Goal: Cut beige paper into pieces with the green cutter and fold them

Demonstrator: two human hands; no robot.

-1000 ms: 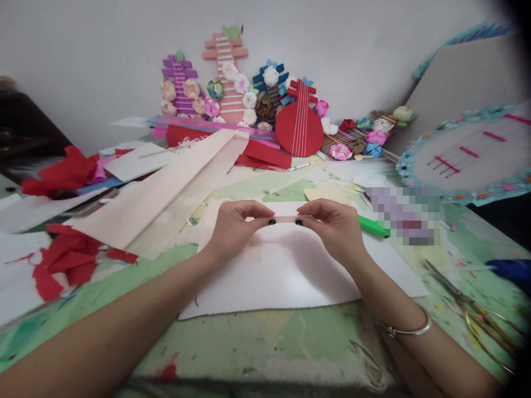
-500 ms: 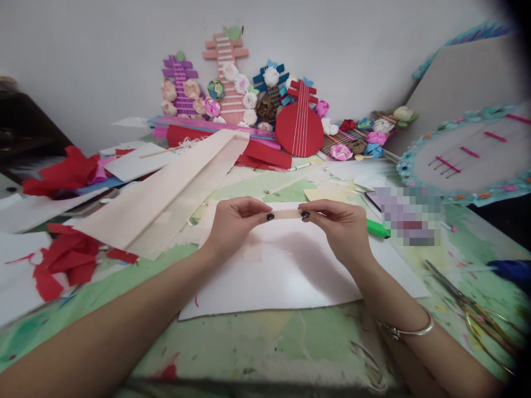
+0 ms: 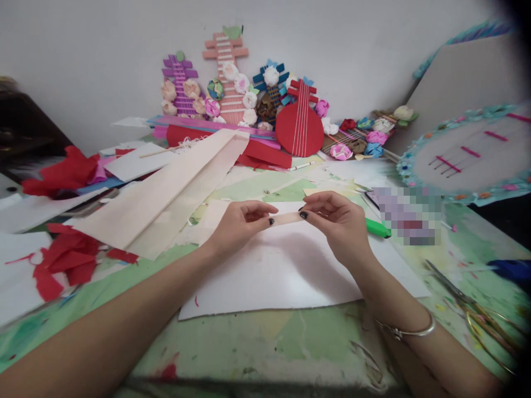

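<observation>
A small pale cream paper strip (image 3: 287,219) is stretched between my two hands, above a white board (image 3: 269,276). My left hand (image 3: 244,221) pinches its left end between thumb and fingers. The right end is pinched by my right hand (image 3: 338,221), whose wrist wears a silver bracelet (image 3: 415,330). A cream paper piece (image 3: 211,218) lies at the board's upper left, partly behind my left hand. Just right of my right hand is a green marker-like object (image 3: 378,228).
Scissors (image 3: 468,301) lie open at the right. Folded cream paper (image 3: 166,199) and red crepe paper (image 3: 72,254) cover the left of the green table (image 3: 232,348). A red paper lute (image 3: 299,130) and flowered ones stand along the wall.
My left hand has shifted slightly right and tilted, and its end of the strip sits a little lower. The fingers of my right hand have risen and curled slightly.
</observation>
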